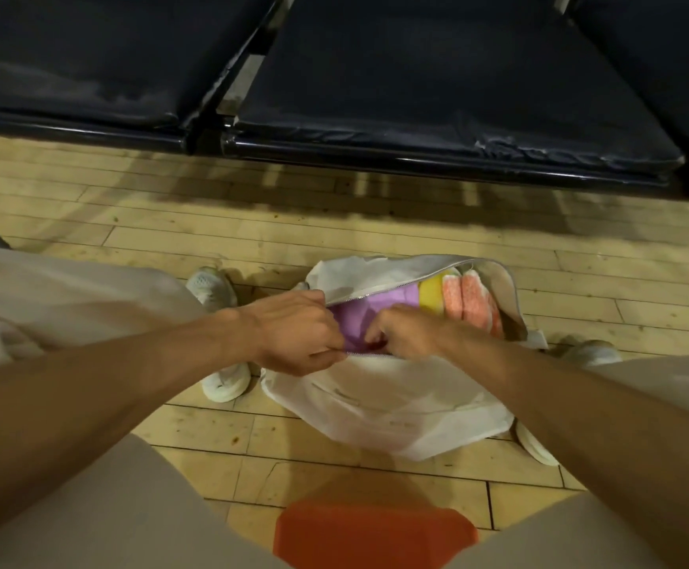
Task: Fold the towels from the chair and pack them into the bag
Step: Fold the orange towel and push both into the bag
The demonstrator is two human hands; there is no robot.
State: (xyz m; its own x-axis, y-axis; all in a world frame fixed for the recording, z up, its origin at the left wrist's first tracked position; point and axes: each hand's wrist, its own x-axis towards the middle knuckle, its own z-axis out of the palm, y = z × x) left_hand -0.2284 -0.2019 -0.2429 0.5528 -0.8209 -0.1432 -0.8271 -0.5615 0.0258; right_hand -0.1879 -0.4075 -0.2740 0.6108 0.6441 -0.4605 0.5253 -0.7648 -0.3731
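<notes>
A white zip bag [392, 404] lies on the wooden floor between my feet, its top open. Inside it sit a purple towel [355, 318], a yellow towel [431, 295] and an orange-and-white towel [474, 301], side by side. My left hand [293, 334] grips the bag's left end at the zipper edge. My right hand [404, 336] has its fingers curled at the near zipper edge, over the purple towel. Whether it pinches the zipper pull or the towel is hidden by its fingers.
A row of dark padded chairs [437, 96] stands beyond the bag, seats bare. My white shoes [224, 379] flank the bag. An orange seat edge [375, 535] shows below, between my legs in beige trousers.
</notes>
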